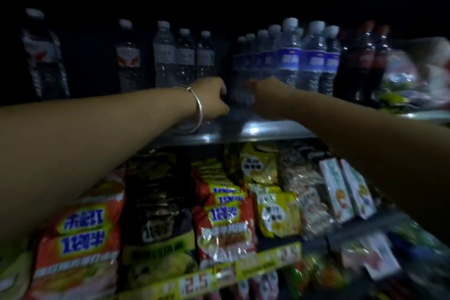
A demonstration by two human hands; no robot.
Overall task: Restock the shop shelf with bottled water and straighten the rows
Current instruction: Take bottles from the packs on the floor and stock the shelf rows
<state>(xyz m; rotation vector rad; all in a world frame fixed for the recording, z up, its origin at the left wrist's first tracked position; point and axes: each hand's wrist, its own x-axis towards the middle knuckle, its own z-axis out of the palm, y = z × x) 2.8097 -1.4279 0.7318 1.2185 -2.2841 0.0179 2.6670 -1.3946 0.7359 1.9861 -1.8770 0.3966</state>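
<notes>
Your left hand (211, 98) and right hand (265, 97) curl around a dark, blurred bottle (239, 95) standing on the metal shelf (255, 130), before the blue-label row (289, 58), finger detail unclear

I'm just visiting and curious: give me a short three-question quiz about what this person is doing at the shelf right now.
1. True or false: both hands reach to the shelf of bottled water, above the noodle packets.
2. Which wrist wears the silver bangle: A) left, B) right, C) neither?
3. Fill in: the bottles nearest the right hand carry ____ labels.

Key
1. True: the left hand and right hand meet at a dim bottle on the metal shelf, over the noodle packets.
2. A.
3. Blue, on the blue-label bottles. The grip itself is too dark and blurred to judge.
</notes>
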